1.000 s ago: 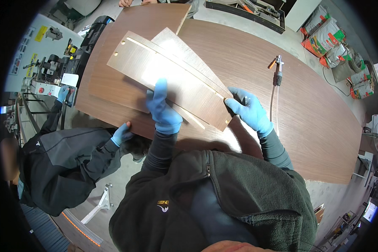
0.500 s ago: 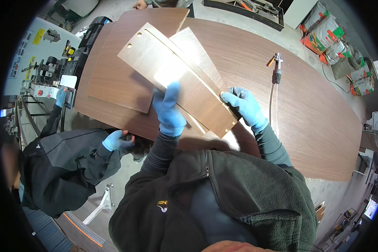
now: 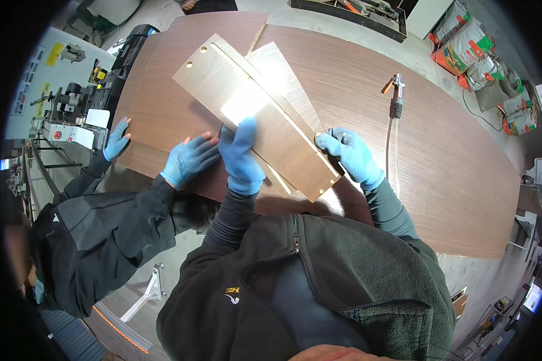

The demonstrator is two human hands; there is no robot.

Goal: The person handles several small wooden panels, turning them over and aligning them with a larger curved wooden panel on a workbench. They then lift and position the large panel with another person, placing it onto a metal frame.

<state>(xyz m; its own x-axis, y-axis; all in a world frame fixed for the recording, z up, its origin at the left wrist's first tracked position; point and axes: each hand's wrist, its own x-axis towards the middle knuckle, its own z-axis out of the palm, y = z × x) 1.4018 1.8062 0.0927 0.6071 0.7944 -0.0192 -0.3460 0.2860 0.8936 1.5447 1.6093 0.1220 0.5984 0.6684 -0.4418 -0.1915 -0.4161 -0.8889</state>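
Note:
A narrow wooden panel (image 3: 277, 129) slants across my front, with round holes at its far left corner, a groove along its right side and small pale dots at its near end. My right hand (image 3: 352, 157), in a blue glove, grips its right edge near that end. The left hand (image 3: 241, 159), also gloved and somewhat blurred, holds its left edge, thumb over the top face and the other fingers partly hidden. Another wooden board (image 3: 283, 75) lies beneath the panel and shows along its right side.
Brown boards cover the table (image 3: 451, 180). At left, a co-worker's gloved hands (image 3: 191, 159) rest on the wood. A tool with a cable (image 3: 397, 99) lies to the right. Beyond the table are a tool tray (image 3: 367, 15) and several bags (image 3: 464, 51); a machine (image 3: 72, 108) stands left.
The co-worker's hands have come onto the wood at left, spread flat. My panel has shifted very slightly toward the right and me. The person at the far edge has moved.

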